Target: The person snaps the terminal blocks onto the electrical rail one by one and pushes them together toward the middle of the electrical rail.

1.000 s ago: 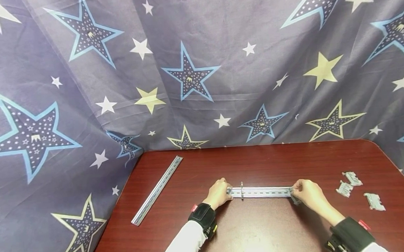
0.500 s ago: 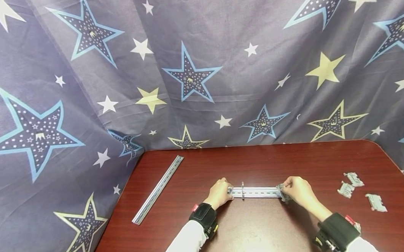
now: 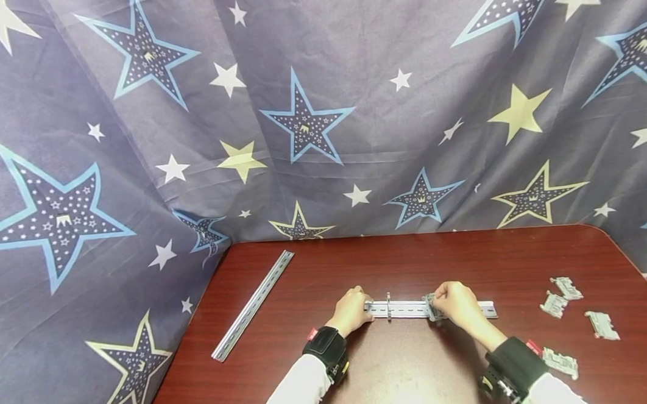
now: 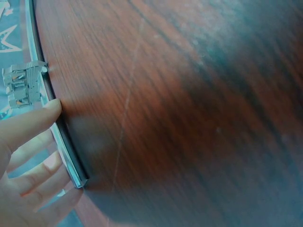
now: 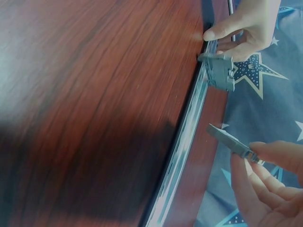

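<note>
A slotted metal DIN rail (image 3: 408, 309) lies across the middle of the table. My left hand (image 3: 351, 310) grips its left end, thumb on the near edge and fingers on the far side in the left wrist view. Just right of that hand, a grey terminal block (image 4: 23, 85) stands upright on the rail. My right hand (image 3: 460, 304) pinches another grey terminal block (image 5: 232, 142) between thumb and fingers. In the right wrist view this block is tilted and looks apart from the rail, to the right of the standing one.
A second DIN rail (image 3: 253, 305) lies slanted on the left of the table (image 3: 414, 261). Several loose terminal blocks lie at the right, one (image 3: 602, 325) farthest out and another (image 3: 560, 363) beside the right wrist strap. A star-patterned cloth (image 3: 311, 184) hangs behind.
My right hand has moved left along the rail with the terminal block, from the rail's right end toward the standing block. The rail's right end now shows. My left hand has stayed in place.
</note>
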Motion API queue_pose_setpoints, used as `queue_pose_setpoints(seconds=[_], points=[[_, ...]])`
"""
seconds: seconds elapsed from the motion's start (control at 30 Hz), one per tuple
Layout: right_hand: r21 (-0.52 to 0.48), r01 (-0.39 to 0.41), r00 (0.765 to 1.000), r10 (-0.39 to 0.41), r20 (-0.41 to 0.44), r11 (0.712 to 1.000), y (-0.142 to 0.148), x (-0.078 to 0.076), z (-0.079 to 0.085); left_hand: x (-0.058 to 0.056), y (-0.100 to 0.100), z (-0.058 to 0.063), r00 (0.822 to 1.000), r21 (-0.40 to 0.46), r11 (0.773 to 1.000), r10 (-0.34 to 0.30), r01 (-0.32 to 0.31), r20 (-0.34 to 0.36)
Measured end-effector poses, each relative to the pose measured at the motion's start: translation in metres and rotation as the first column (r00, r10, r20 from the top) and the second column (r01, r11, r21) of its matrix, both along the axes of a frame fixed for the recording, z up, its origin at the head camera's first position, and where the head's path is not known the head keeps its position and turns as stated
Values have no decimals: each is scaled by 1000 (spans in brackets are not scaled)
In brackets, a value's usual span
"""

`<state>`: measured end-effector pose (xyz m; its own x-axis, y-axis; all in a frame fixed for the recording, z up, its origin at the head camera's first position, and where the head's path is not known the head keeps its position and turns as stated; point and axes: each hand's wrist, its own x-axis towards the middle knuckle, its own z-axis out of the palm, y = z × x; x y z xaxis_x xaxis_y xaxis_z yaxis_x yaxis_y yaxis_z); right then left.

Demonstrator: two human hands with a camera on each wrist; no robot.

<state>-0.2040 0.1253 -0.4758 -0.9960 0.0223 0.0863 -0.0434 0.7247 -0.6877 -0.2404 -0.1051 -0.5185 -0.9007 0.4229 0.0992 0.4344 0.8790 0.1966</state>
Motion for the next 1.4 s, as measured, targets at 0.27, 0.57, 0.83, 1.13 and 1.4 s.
queue_pose_setpoints(seconds=[0.27, 0.57, 0.83, 1.13, 1.4], points=[[-9, 0, 1000, -1, -13, 1000, -15, -2, -3, -1, -1, -2, 1000, 2, 1000, -1, 1, 2], [-19, 6, 999, -6, -33, 1000, -30, -4, -8, -1, -2, -2, 1000, 5, 1000, -6, 6, -5], [-9, 6, 999, -7, -50, 1000, -40, -6, -14, 1, -1, -2, 1000, 13, 1000, -2, 2, 5], [-10, 8, 999, -9, -49, 1000, -47, -10, -21, 2, -2, 0, 1000, 14, 1000, -5, 5, -2], [-2, 8, 998, -8, -59, 1000, -51, -11, -24, 1, -3, 0, 1000, 12, 1000, -5, 5, -3]])
